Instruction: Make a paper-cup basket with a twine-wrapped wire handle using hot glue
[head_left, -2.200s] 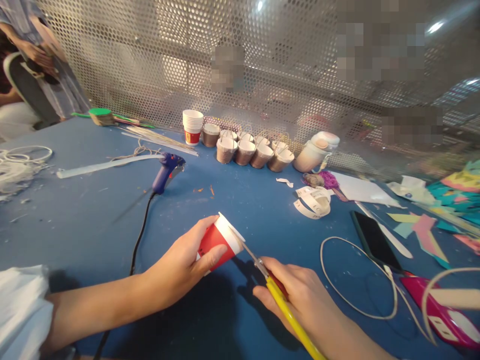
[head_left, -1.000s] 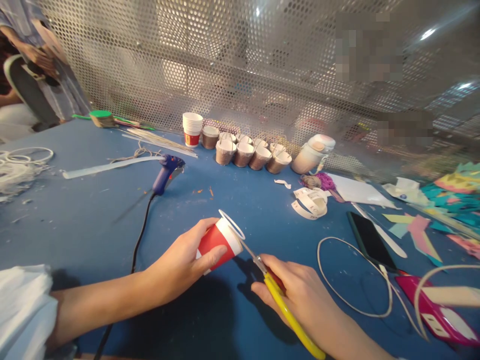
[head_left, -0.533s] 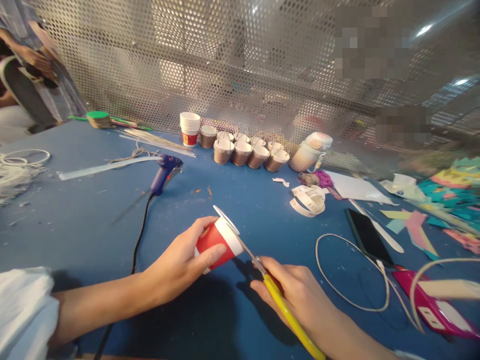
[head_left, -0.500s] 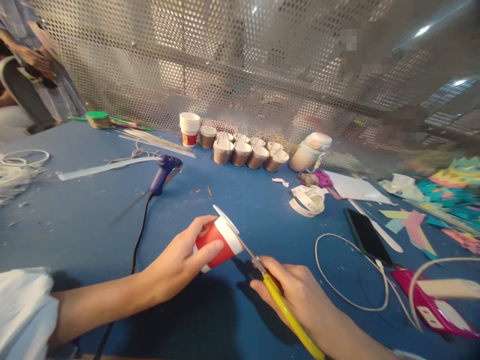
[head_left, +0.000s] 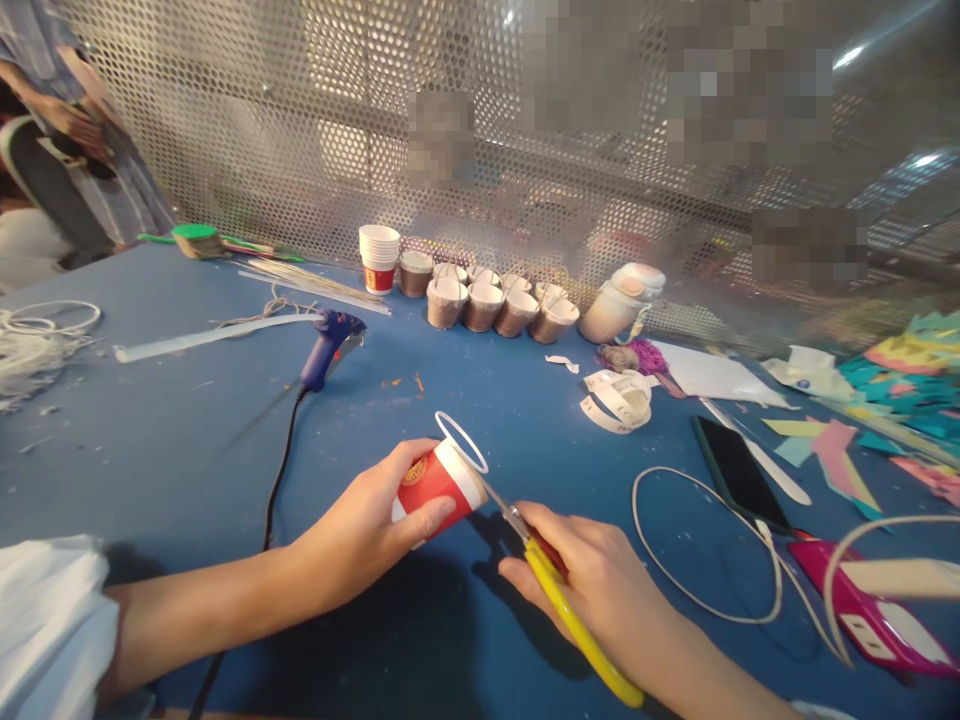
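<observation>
A red and white paper cup (head_left: 437, 487) lies tilted in my left hand (head_left: 379, 505), which is closed around its side with the mouth turned up and to the right. The cup's white rim ring (head_left: 461, 441) stands partly cut away from the mouth. My right hand (head_left: 592, 570) grips scissors (head_left: 574, 625) with yellow handles. Their metal blades meet the cup's edge at the lower end of the ring. Fingers partly hide the far handle.
A blue glue gun (head_left: 324, 350) stands at the left, its black cord running toward me. Further back are a stack of paper cups (head_left: 379, 258), several brown-wrapped cups (head_left: 482, 307) and a jar (head_left: 613, 305). A phone (head_left: 739, 470), white cable (head_left: 637, 510) and magenta power bank (head_left: 874, 605) lie right.
The rim ring has lifted further off the cup's mouth and now shows its open loop. The cup has turned slightly and shifted a little to the right.
</observation>
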